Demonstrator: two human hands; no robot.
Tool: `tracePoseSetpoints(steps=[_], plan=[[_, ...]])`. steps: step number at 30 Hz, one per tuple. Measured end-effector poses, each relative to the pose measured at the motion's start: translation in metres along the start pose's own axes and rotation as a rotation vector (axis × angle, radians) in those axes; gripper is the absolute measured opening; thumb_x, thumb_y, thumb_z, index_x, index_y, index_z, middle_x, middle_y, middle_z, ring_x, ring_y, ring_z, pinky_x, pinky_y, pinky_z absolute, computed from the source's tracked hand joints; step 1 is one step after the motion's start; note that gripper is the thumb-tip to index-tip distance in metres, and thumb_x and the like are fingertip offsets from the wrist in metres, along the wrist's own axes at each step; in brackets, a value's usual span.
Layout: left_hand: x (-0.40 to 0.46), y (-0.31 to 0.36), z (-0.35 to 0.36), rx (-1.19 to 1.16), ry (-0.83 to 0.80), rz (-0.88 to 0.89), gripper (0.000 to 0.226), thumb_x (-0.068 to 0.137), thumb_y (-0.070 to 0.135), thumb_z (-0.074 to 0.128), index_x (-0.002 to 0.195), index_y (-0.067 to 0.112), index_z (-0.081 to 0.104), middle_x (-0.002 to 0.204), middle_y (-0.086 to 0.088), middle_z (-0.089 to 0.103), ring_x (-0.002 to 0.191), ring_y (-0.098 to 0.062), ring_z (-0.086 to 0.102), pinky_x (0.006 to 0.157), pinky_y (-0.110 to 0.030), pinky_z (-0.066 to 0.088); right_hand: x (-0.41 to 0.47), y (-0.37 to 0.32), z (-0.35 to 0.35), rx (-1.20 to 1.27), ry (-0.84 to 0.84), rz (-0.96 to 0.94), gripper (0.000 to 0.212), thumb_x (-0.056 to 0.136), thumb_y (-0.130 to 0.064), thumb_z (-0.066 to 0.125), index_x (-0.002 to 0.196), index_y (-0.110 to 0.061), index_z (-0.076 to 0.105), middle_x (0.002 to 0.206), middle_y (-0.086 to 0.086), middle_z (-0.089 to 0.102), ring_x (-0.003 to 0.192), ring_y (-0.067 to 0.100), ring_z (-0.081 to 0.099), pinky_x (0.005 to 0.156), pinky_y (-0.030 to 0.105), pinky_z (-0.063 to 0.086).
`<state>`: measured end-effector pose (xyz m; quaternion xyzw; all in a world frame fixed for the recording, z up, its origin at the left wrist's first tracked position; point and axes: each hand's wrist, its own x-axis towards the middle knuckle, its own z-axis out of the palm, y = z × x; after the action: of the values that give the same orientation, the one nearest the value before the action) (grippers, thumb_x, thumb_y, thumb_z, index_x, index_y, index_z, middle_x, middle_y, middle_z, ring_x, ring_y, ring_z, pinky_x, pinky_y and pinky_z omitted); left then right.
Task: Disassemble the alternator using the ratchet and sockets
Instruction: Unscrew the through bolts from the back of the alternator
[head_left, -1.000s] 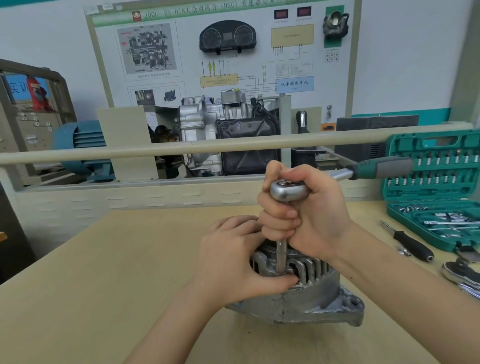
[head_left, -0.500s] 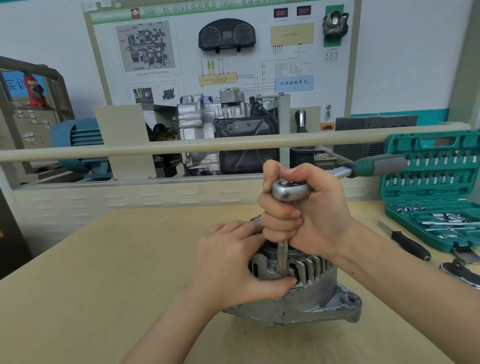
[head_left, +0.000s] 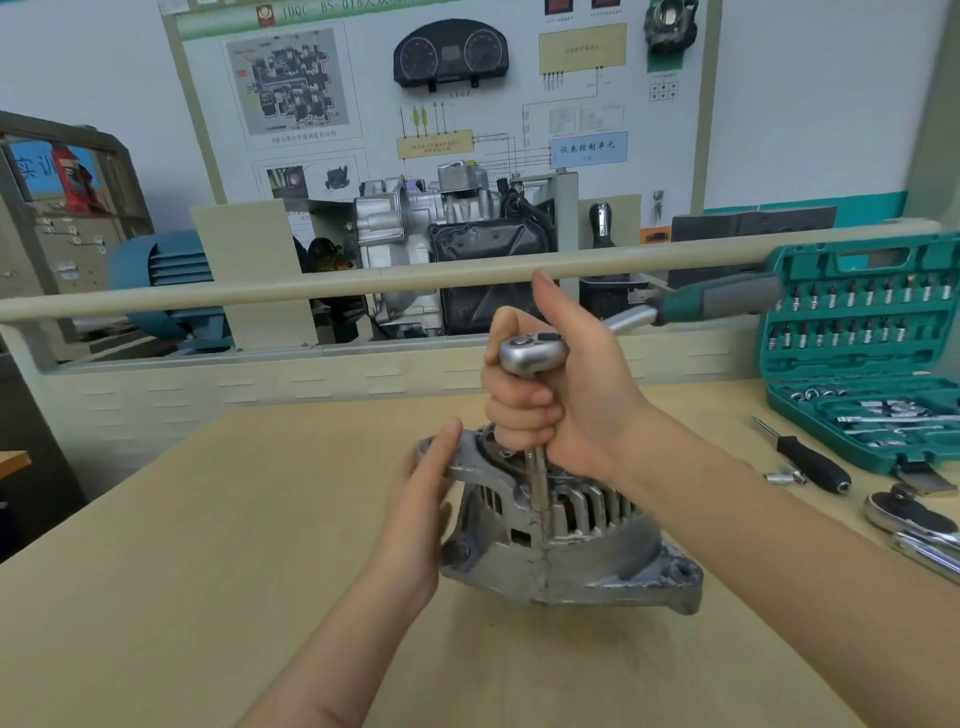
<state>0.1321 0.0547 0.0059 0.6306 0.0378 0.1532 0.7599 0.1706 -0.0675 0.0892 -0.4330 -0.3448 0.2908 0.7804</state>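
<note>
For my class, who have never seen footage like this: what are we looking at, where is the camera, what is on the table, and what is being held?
The one view comes from a camera on the person's head, looking down at their hands. On the table stands a metal alternator. The right hand grips a ratchet just under its head, its extension reaching down into the alternator. The left hand rests flat against the housing. To the right lie an open green socket case, a black-handled driver and another ratchet.

Right hand (head_left: 561, 395) was fisted around the ratchet (head_left: 535, 353) just below its head, thumb raised, forearm angled in from lower right. Left hand (head_left: 421, 514) lay flat, fingers straight, against the alternator (head_left: 571, 551).
</note>
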Motion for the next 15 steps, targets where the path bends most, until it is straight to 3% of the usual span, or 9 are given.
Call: tracePoseSetpoints(steps=[1, 3, 6, 9, 12, 15], plan=[[-0.001, -0.002, 0.006, -0.070, -0.047, -0.095, 0.024, 0.072, 0.044, 0.060, 0.079, 0.025, 0.073, 0.087, 0.002, 0.071, 0.081, -0.005, 0.066, 0.070, -0.016, 0.049, -0.002, -0.002, -0.001, -0.015, -0.002, -0.001, 0.040, 0.078, -0.046, 0.042, 0.057, -0.012, 0.050, 0.034, -0.004, 0.026, 0.030, 0.006, 0.017, 0.041, 0.011, 0.013], [0.002, -0.002, 0.009, -0.056, -0.105, -0.093, 0.034, 0.079, 0.021, 0.054, 0.046, 0.021, 0.059, 0.051, 0.006, 0.057, 0.046, -0.006, 0.055, 0.045, -0.011, 0.041, -0.005, -0.005, -0.002, -0.048, -0.017, -0.004, 0.023, 0.072, -0.030, 0.044, 0.057, -0.013, 0.049, 0.035, -0.004, 0.025, 0.030, 0.006, 0.018, 0.041, 0.011, 0.013], [0.012, 0.003, 0.002, -0.015, -0.106, -0.029, 0.006, 0.063, 0.019, 0.052, 0.060, 0.016, 0.048, 0.053, 0.004, 0.048, 0.048, -0.007, 0.047, 0.051, -0.021, 0.041, -0.005, -0.006, 0.001, -0.058, -0.043, 0.006, 0.009, 0.066, -0.021, 0.041, 0.063, -0.013, 0.040, 0.035, -0.004, 0.024, 0.030, 0.006, 0.017, 0.042, 0.011, 0.012], [0.018, 0.007, -0.007, 0.041, -0.156, -0.025, 0.007, 0.059, 0.019, 0.049, 0.055, 0.018, 0.054, 0.055, 0.004, 0.051, 0.053, -0.006, 0.048, 0.061, -0.028, 0.037, -0.002, -0.004, 0.000, -0.058, -0.069, 0.007, 0.007, 0.066, -0.020, 0.040, 0.064, -0.013, 0.037, 0.036, -0.004, 0.024, 0.031, 0.006, 0.017, 0.042, 0.010, 0.013], [0.022, 0.008, -0.011, 0.113, -0.242, -0.025, 0.018, 0.060, 0.020, 0.047, 0.049, 0.023, 0.061, 0.056, 0.006, 0.055, 0.055, -0.005, 0.051, 0.061, -0.024, 0.041, 0.001, -0.003, -0.002, -0.056, -0.095, -0.005, 0.007, 0.066, -0.019, 0.041, 0.063, -0.013, 0.039, 0.036, -0.004, 0.024, 0.032, 0.006, 0.016, 0.040, 0.010, 0.014], [0.030, 0.004, -0.016, 0.079, -0.232, -0.044, 0.014, 0.059, 0.020, 0.048, 0.062, 0.015, 0.061, 0.061, 0.001, 0.057, 0.058, -0.009, 0.053, 0.059, -0.020, 0.047, 0.005, -0.001, -0.002, -0.047, -0.148, -0.017, 0.013, 0.060, -0.020, 0.050, 0.063, -0.011, 0.041, 0.037, -0.005, 0.025, 0.032, 0.006, 0.015, 0.040, 0.010, 0.014]])
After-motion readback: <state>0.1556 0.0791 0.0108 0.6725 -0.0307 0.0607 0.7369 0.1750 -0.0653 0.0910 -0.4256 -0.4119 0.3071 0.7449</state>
